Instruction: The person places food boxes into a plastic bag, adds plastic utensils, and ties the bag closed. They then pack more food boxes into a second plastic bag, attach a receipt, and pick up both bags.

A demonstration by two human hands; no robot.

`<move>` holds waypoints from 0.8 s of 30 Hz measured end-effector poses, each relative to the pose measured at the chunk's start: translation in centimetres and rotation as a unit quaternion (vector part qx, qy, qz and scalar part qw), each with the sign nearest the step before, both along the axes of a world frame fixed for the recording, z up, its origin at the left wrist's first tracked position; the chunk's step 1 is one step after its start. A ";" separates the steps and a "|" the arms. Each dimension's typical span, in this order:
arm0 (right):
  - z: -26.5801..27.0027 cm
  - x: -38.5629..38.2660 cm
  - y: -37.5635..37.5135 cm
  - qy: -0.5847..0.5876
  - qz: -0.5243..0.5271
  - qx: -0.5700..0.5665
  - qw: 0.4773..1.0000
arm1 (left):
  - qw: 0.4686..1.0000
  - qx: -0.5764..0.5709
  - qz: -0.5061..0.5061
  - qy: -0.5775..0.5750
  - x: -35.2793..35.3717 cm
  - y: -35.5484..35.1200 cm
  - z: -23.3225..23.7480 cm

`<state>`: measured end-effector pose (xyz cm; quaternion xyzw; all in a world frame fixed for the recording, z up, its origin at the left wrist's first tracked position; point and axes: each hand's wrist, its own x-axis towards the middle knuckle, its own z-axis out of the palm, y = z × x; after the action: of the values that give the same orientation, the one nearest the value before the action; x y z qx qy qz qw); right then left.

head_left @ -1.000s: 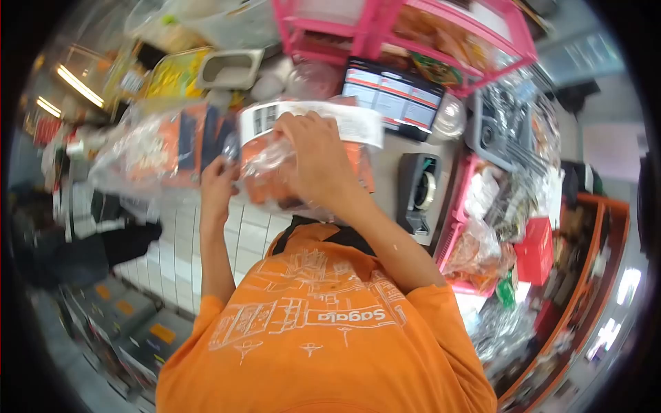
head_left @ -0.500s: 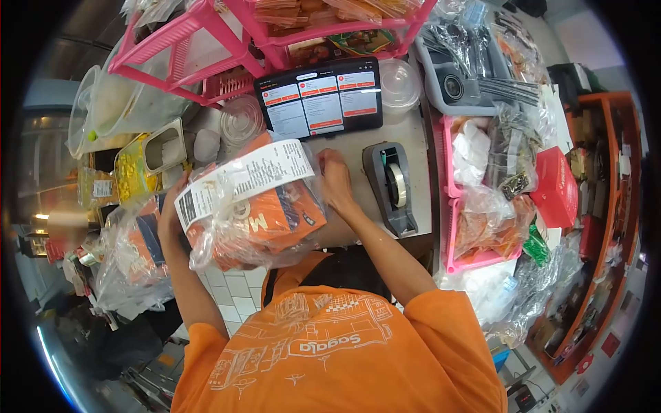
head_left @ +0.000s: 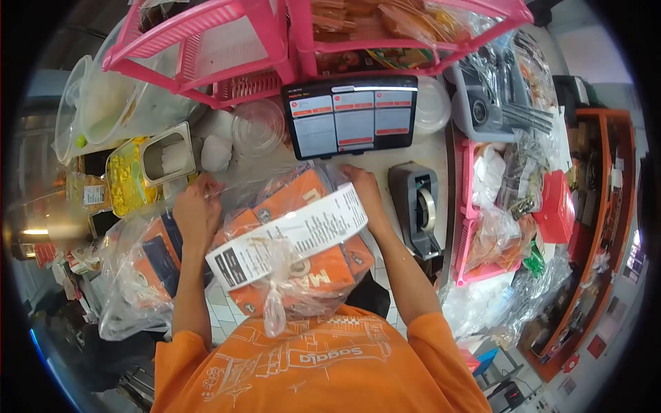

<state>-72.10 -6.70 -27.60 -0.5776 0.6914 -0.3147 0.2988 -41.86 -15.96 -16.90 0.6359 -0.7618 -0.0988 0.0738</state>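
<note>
A clear plastic bag point(head_left: 274, 303) of orange boxes point(head_left: 329, 270) hangs between my hands, its tied knot facing my chest. A long white receipt point(head_left: 296, 233) lies slantwise across it. At the bag's far left edge, my left hand point(head_left: 198, 210) is closed, its fingertips pinching the plastic. My right hand point(head_left: 366, 196) grips the far right edge, with some fingers hidden behind the bag. To the left of my left forearm sits another clear bag point(head_left: 131, 303) with an orange and dark blue box inside.
A tablet point(head_left: 351, 117) stands beyond the bag, under pink racks point(head_left: 241, 48). A tape dispenser point(head_left: 416, 206) is right of my right hand. Round plastic lids point(head_left: 258, 127), a metal container point(head_left: 169, 155) and a yellow-filled tray point(head_left: 127, 179) are at left. Pink baskets point(head_left: 460, 241) line the right.
The bag has come nearer my body and tilted, with its knot now showing in front. My left hand has moved to the bag's far left edge. The view has shifted too.
</note>
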 end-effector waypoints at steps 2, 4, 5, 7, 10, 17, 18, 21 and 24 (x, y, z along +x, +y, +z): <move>1.7 1.1 -0.9 -0.037 -0.096 0.005 0.995 | 0.993 0.006 0.055 0.102 0.0 1.3 1.5; 5.7 1.6 -0.7 -0.119 -0.258 -0.006 0.959 | 0.945 0.026 0.178 0.272 0.5 3.6 2.8; 5.6 1.3 -0.9 -0.116 -0.253 -0.003 0.960 | 0.944 0.028 0.184 0.273 0.4 3.7 2.9; 5.6 1.1 -0.4 -0.099 -0.110 0.155 0.977 | 0.956 0.093 0.083 0.267 0.0 4.7 4.3; 0.1 -1.3 -2.3 -0.040 0.094 0.120 0.987 | 0.968 0.243 -0.057 -0.033 -1.1 0.5 5.1; 4.1 1.3 0.5 -0.098 0.013 0.110 0.989 | 0.907 0.368 -0.165 0.118 -5.1 -3.6 0.5; 4.1 1.4 1.3 -0.097 0.012 0.012 0.995 | 0.906 0.373 -0.168 0.114 -5.2 -2.9 0.4; 2.8 1.8 0.2 -0.090 -0.035 -0.120 0.988 | 0.917 0.305 -0.217 0.134 -5.0 -1.2 -0.3; -0.9 1.5 -1.4 -0.051 -0.020 0.016 0.998 | 0.934 0.256 -0.178 0.174 -4.6 -0.1 -2.2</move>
<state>-70.56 -8.08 -28.46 -0.5420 0.6916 -0.3382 0.3370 -46.51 -16.05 -19.09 0.4599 -0.7869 -0.4108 0.0208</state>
